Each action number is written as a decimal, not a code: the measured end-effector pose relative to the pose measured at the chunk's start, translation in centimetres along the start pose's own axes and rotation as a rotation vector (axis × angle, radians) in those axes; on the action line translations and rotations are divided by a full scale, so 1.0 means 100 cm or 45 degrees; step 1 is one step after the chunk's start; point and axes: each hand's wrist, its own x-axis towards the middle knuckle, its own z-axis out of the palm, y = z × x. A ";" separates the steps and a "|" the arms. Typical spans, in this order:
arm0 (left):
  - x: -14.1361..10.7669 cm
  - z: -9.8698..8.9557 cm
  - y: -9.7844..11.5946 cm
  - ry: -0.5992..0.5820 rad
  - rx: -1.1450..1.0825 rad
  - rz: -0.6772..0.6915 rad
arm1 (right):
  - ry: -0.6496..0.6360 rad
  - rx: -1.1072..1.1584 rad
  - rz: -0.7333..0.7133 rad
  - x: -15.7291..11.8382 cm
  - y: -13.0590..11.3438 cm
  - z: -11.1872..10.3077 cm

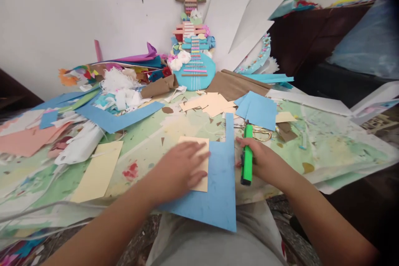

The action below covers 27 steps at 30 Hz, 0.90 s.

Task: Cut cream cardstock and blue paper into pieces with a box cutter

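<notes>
My left hand (179, 170) lies flat with its fingers spread on a cream paper piece (203, 181). That piece rests on a large blue paper sheet (221, 183), which has a narrow strip sticking up at its top right and a lower edge hanging over the table's front. Just right of the sheet, my right hand (258, 158) grips a bright green utility knife (247, 156), held upright with its thin tip pointing away from me. The knife does not touch the sheet.
Blue squares (258, 110), cream scraps (215, 104) and gold-handled scissors (262, 134) lie beyond my hands. A blue paper guitar (195, 72) leans at the back. At left are a white glue gun (79, 143), a cream strip (99, 170) and heaped scraps (116, 87).
</notes>
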 end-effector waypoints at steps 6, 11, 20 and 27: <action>0.004 0.023 -0.026 -0.195 0.123 -0.257 | -0.070 -0.060 -0.029 0.015 0.004 0.002; -0.003 0.029 -0.006 -0.179 0.110 -0.241 | -0.139 -0.027 -0.049 0.023 0.002 0.003; 0.025 0.023 -0.001 -0.164 0.056 -0.307 | -0.169 -0.077 -0.013 0.034 -0.006 0.004; 0.033 0.021 0.001 -0.113 0.001 -0.062 | -0.042 0.022 -0.099 0.028 0.004 0.009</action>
